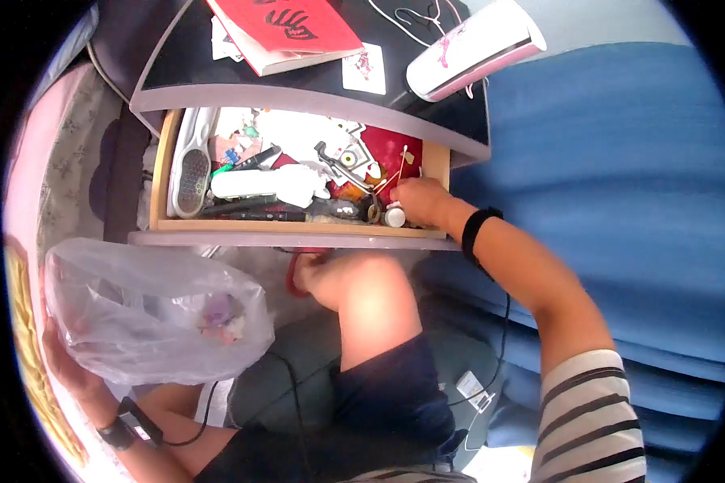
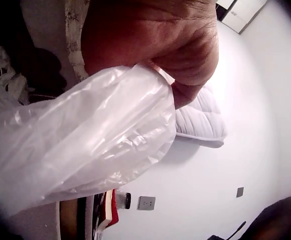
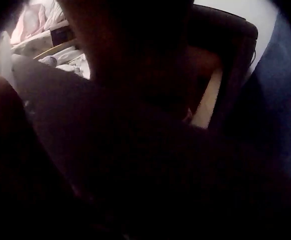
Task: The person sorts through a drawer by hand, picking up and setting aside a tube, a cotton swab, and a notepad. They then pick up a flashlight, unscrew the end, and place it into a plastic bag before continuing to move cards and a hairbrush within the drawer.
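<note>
My left hand (image 1: 66,362) grips the edge of a clear plastic bag (image 1: 137,338), which spreads over the left leg; some small purple and pink scraps (image 1: 221,318) show inside it. In the left wrist view the thumb and fingers curl at the bag's rim (image 2: 130,75). My right hand (image 1: 423,200) reaches into the right end of the open drawer (image 1: 298,229), beside a small round white-topped container (image 1: 395,217). Its fingertips are partly hidden, and I cannot tell whether they hold anything. Near it lie cotton swabs (image 1: 403,161) and a dark-handled metal tool (image 1: 342,167).
The drawer also holds a grey-white foot file (image 1: 192,173), a white tube-like packet (image 1: 254,183), black pens and papers. A red book (image 1: 290,32), cards (image 1: 364,68) and a white cylinder (image 1: 475,48) sit on the black top. A blue curtain (image 1: 620,177) hangs at right.
</note>
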`<state>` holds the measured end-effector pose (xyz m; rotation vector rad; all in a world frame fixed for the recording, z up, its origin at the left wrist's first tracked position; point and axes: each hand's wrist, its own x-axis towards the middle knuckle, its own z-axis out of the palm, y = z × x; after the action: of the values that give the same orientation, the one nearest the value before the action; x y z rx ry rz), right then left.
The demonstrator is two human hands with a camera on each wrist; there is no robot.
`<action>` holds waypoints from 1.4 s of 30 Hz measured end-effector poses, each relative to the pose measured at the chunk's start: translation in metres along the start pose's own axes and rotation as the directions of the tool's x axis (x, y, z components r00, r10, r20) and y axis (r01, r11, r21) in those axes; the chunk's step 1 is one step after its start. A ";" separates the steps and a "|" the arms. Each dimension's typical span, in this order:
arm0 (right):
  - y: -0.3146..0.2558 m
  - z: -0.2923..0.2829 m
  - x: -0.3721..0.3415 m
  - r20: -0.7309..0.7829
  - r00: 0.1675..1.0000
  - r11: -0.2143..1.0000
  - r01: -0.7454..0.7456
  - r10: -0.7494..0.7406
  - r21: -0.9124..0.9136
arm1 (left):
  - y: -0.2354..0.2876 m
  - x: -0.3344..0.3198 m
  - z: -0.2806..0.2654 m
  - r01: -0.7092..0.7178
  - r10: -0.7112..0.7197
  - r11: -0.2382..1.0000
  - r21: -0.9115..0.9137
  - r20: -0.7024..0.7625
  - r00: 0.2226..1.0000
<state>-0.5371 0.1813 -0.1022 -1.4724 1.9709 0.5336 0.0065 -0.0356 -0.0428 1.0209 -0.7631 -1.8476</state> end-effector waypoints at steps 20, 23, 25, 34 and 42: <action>-0.036 -0.065 -0.069 -0.704 0.709 0.963 0.176 0.020 0.204 | 0.006 -0.025 0.061 -0.138 0.084 0.971 0.197 0.259 0.962; -0.104 -0.095 -0.091 -0.713 0.660 0.887 0.447 -0.238 0.119 | 0.004 -0.035 0.066 -0.205 0.135 0.949 0.238 0.281 0.950; -0.169 -0.085 -0.094 -0.526 0.730 0.583 0.675 -0.437 0.452 | 0.002 -0.040 0.067 -0.249 0.179 0.938 0.242 0.278 0.944; -0.389 0.036 0.020 -0.244 0.934 0.612 0.356 -0.262 0.706 | 0.013 -0.074 -0.051 -0.194 0.270 0.961 -0.199 0.506 0.819; -0.321 0.004 -0.034 -0.068 0.671 0.490 0.603 -0.738 0.630 | 0.021 -0.047 -0.117 -0.076 0.249 0.943 -0.324 0.538 0.805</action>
<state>-0.2240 0.1123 -0.0687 -1.5051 1.0488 -0.2926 0.1304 -0.0138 -0.0657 0.1819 -0.8592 -2.0528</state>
